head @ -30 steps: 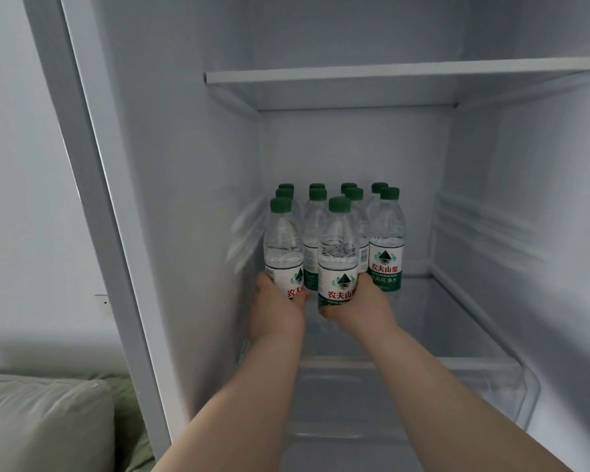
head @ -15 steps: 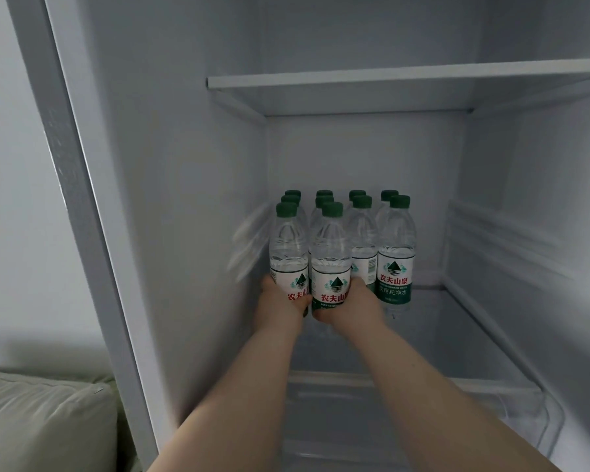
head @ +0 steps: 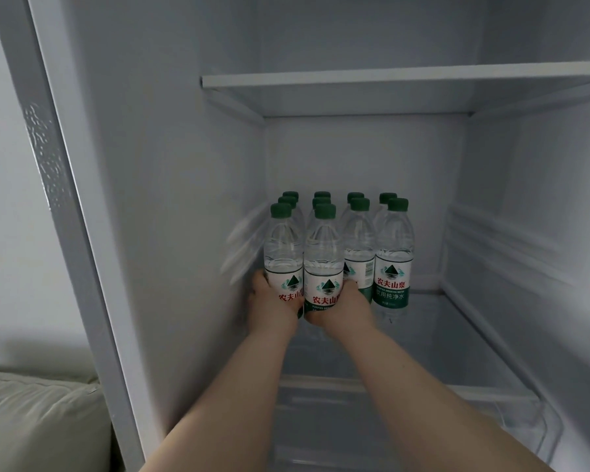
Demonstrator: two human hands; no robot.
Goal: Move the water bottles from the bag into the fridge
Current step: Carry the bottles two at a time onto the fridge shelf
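Bottles (head: pixel 359 240), clear plastic, green-capped; left hand (head: pixel 270 310), right hand (head: pixel 347 310) gripping.

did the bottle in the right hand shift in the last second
Yes. Against the standing bottles, the right-hand bottle slid left; it now fronts the second column, beside the left-hand bottle.

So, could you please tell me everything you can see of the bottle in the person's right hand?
The bottle is clear plastic with a green cap and a white-and-green label bearing red characters. It stands upright at the front of the group in the fridge, close beside the neighbouring bottle. The right hand grips its lower part; its base is hidden.
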